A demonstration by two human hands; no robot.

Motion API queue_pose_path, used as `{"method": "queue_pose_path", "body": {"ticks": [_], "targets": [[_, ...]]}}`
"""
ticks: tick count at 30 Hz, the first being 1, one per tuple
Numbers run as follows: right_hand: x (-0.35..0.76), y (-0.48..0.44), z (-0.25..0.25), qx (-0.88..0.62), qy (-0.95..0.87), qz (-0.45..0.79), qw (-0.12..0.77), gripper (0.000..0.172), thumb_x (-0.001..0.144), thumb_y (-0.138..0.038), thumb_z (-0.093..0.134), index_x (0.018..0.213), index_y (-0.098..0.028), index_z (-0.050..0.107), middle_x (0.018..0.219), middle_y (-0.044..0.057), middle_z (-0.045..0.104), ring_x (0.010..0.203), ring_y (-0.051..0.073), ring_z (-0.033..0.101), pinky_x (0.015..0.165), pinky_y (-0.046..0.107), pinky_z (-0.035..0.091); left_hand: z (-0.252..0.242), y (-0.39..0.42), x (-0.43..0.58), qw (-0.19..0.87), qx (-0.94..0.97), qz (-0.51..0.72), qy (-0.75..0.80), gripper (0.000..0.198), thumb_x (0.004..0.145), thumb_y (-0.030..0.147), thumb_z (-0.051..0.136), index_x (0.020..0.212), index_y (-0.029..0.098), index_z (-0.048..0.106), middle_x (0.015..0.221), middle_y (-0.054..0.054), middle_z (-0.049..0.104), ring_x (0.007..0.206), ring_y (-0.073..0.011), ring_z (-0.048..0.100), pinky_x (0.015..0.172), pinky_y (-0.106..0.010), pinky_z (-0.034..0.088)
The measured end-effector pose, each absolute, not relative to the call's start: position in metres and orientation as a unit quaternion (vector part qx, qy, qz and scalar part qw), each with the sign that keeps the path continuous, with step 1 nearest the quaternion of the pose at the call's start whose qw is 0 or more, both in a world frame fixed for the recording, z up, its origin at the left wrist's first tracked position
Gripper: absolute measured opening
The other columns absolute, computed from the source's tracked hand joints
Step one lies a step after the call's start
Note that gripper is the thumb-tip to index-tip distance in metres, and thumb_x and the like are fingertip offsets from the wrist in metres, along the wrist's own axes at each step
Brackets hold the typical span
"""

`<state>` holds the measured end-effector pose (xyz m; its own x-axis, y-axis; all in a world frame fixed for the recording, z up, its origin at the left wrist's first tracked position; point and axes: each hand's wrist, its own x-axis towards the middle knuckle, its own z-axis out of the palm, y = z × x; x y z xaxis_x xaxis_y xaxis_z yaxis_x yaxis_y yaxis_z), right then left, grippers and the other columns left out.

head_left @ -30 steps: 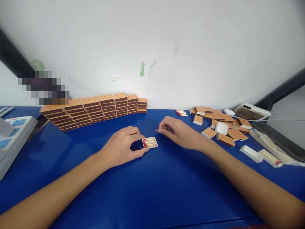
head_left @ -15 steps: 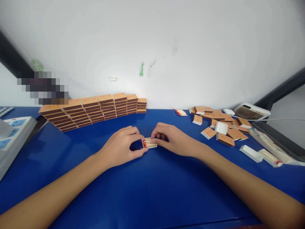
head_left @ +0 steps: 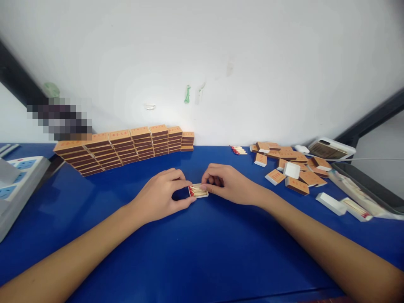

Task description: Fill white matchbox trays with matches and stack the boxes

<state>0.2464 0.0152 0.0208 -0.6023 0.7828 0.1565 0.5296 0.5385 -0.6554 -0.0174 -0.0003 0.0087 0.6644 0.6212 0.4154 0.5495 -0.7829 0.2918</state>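
Observation:
A small white matchbox tray (head_left: 205,195) lies on the blue table in front of me, filled with red-tipped matches (head_left: 198,192) whose heads point left. My left hand (head_left: 162,191) grips the tray's left end, thumb on the near side and forefinger on the far side. From the right, my right hand (head_left: 222,183) reaches in with thumb and forefinger closed at the plain ends of the matches; its other fingers are curled under. The exact pinch point is partly hidden by those fingertips.
Stacked matchboxes (head_left: 120,147) line the wall at left. Loose matches (head_left: 239,150) lie at the back, right of centre. Scattered matchboxes (head_left: 296,185), a white tray (head_left: 330,203) and a match-filled tray (head_left: 356,209) lie at right. A power strip (head_left: 23,185) stands at left.
The matches in the tray have shifted slightly under my right fingertips. Both hands keep nearly the same place, and the whole view has moved a little.

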Motion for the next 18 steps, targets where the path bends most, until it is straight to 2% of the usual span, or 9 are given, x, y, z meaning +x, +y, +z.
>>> {"method": "queue_pose_path", "body": {"ticks": [6,10,18], "targets": [[0.2483,0.0139,0.0253,-0.381,-0.852,0.294,0.207,0.017,0.097,-0.035,0.070,0.091,-0.020,0.073,0.089,0.002,0.063,0.069,0.012,0.054,0.063,0.026,0.046,0.0084,0.0003,-0.0176,0.024,0.921,0.238,0.306,0.034,0.100,0.041,0.069,0.124,0.018,0.077,0.105,-0.009,0.071,0.091,-0.0227,0.068,0.081,-0.039,0.056],[0.2508,0.0140,0.0285,-0.382,-0.856,0.279,0.210,0.015,0.097,-0.032,0.070,0.089,-0.019,0.073,0.087,0.002,0.063,0.069,0.012,0.054,0.063,0.027,0.046,0.0093,-0.0024,-0.0161,0.012,0.927,0.241,0.289,0.030,0.101,0.039,0.068,0.122,0.019,0.077,0.107,-0.009,0.072,0.092,-0.0228,0.068,0.081,-0.038,0.056],[0.2531,0.0127,0.0288,-0.374,-0.864,0.269,0.202,0.011,0.095,-0.029,0.071,0.090,-0.019,0.073,0.089,0.002,0.063,0.070,0.012,0.054,0.063,0.027,0.046,0.0102,-0.0045,-0.0132,0.084,0.918,0.263,0.286,0.021,0.099,0.033,0.072,0.113,0.020,0.081,0.104,-0.008,0.071,0.093,-0.0223,0.067,0.081,-0.036,0.057]]}}
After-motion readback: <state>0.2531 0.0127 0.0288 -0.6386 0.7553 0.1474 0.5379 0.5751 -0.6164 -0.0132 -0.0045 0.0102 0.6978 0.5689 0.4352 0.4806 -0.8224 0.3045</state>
